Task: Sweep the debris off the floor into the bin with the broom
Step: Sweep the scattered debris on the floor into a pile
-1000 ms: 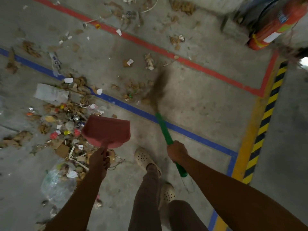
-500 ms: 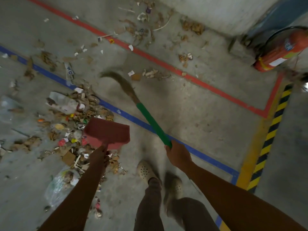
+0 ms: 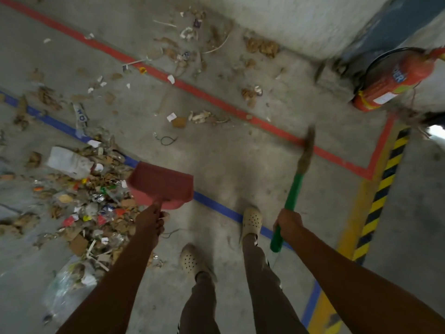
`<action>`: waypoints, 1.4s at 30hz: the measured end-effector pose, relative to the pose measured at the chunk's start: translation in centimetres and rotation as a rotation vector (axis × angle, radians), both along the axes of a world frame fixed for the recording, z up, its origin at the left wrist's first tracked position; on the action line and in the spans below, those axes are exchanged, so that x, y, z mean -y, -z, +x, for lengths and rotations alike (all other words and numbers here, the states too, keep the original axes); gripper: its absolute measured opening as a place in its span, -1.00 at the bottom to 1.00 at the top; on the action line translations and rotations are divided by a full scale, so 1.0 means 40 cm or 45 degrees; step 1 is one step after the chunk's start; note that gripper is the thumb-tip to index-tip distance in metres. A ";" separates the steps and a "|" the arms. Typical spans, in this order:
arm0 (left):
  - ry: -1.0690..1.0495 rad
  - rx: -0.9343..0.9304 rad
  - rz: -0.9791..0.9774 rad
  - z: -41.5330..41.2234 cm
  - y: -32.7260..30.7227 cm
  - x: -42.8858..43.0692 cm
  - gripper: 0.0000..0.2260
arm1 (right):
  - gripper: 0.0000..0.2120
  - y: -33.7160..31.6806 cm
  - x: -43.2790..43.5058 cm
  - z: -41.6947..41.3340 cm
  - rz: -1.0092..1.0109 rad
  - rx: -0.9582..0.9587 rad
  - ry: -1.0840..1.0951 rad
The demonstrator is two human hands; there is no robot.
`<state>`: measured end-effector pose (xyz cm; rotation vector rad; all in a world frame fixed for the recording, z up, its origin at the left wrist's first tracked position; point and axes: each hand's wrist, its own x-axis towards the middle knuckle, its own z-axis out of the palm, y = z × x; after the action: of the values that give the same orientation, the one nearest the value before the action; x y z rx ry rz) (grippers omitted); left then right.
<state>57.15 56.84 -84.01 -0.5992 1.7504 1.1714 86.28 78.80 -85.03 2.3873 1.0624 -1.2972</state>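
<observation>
Right hand point(image 3: 287, 224) clenched round the green broom point(image 3: 292, 194) handle near its butt end. The shaft runs forward from the fist, and the bristles point(image 3: 306, 153) are blurred, over the red floor line point(image 3: 216, 102). Left hand point(image 3: 150, 222) grasps the stem of the red dustpan point(image 3: 161, 184), with the pan just ahead of it. Debris pile point(image 3: 89, 203) lies left of the left hand, beside the pan. Loose scraps point(image 3: 199, 116) lie ahead of both hands.

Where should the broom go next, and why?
Probably a sweep to the left. The right hand holds the broom with its bristles out by the red line, and loose scraps lie between there and the big pile beside the dustpan that the left hand holds.
</observation>
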 end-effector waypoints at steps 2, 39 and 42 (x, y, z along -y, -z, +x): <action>-0.028 0.004 -0.004 0.019 0.005 -0.047 -0.76 | -0.81 0.007 -0.077 0.014 -0.151 -0.079 0.079; -0.027 0.058 -0.018 -0.110 0.059 -0.758 -0.79 | -0.72 0.043 -0.778 -0.107 -0.039 0.135 -0.168; -0.044 0.073 -0.042 -0.186 0.087 -0.773 -0.79 | -0.72 0.079 -0.765 -0.239 -0.055 0.114 -0.448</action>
<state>49.69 87.75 -87.49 -0.6794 1.7197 1.1398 76.71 109.40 -88.19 2.0829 1.3376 -1.0684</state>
